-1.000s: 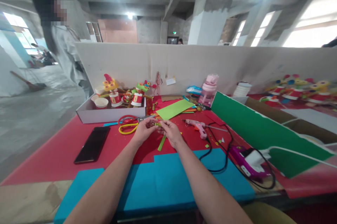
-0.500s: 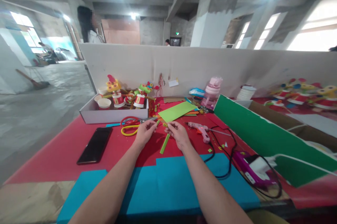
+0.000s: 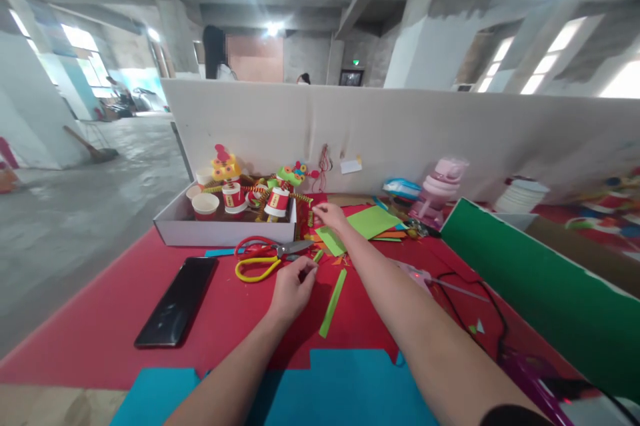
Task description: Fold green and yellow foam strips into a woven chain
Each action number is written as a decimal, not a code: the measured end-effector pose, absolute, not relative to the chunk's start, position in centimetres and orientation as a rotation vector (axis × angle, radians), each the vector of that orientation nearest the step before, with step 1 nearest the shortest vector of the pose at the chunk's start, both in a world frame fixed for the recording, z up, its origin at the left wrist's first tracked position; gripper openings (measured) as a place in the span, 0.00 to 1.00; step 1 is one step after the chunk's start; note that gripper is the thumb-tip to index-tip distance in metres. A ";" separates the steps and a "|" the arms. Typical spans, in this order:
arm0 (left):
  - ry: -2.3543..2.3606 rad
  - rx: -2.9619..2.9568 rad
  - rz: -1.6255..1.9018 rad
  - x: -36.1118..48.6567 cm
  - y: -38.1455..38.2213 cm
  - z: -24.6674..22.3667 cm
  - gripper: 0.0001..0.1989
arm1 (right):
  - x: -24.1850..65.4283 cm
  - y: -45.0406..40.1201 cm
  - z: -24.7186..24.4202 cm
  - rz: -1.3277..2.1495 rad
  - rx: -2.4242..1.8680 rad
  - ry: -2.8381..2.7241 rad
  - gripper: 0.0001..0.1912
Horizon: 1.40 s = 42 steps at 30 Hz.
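My left hand [image 3: 293,286] is closed low over the red table, its fingertips pinched at a short green paper strip [image 3: 319,256]. My right hand [image 3: 330,214] reaches forward past it, fingers pinched at a yellow-green accordion-folded paper strip [image 3: 311,218] beside the white box; the fingers partly hide the grip. Between my forearms a longer green strip [image 3: 333,304] lies flat on the table. Scissors [image 3: 280,253] with one red and one yellow handle lie left of my left hand. Under my right wrist is a light green paper sheet [image 3: 373,223].
A white box [image 3: 227,234] at the back holds paper cups and cup puppets with folded arms. A black phone [image 3: 177,303] lies at left. A pink glue gun [image 3: 417,276] with its cord is right of my forearm. A green board [image 3: 530,286] stands at right; blue sheets [image 3: 350,386] lie in front.
My right hand has moved forward from beside my left hand to the folded strip near the box. My left hand stays low, still closed. The camera view has turned slightly left.
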<state>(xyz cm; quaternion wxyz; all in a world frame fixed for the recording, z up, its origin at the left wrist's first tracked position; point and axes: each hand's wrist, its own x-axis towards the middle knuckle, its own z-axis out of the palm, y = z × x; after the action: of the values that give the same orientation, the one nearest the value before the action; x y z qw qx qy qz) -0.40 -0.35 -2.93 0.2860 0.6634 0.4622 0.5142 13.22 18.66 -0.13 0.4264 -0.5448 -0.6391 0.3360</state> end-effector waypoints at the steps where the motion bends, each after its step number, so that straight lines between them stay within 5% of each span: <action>1: 1.234 1.764 1.383 -0.4 -0.3 -3.0 0.06 | 13.4 19.5 -0.2 0.779 -1.396 -1.609 0.06; 9: 1.216 1.729 1.347 -0.1 -0.3 -3.5 0.07 | 14.0 22.4 -1.3 0.527 -1.457 -1.955 0.21; 18: 1.226 1.740 1.344 -0.3 -0.2 -3.4 0.07 | 14.7 19.5 -0.4 0.432 -1.499 -1.831 0.05; 21: 1.215 1.688 1.365 -0.5 0.0 -3.4 0.08 | 15.5 16.5 0.3 0.620 -1.437 -1.686 0.04; 24: 1.197 1.548 1.417 -0.8 0.3 -3.1 0.09 | 16.1 12.3 1.0 1.350 -1.020 -1.306 0.08; 26: 1.193 1.429 1.474 -1.0 0.4 -2.7 0.12 | 16.2 9.3 1.5 1.531 -0.884 -1.168 0.12; 42: 0.873 1.115 1.375 -1.5 0.2 -1.6 0.19 | 13.2 1.6 0.0 1.194 -0.881 -1.514 0.13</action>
<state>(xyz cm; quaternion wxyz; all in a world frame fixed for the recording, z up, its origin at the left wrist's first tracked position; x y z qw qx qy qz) -1.50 0.18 -1.59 0.5512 0.4713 0.3692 0.5811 13.25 1.63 0.05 0.4889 -0.3624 -0.6231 0.4913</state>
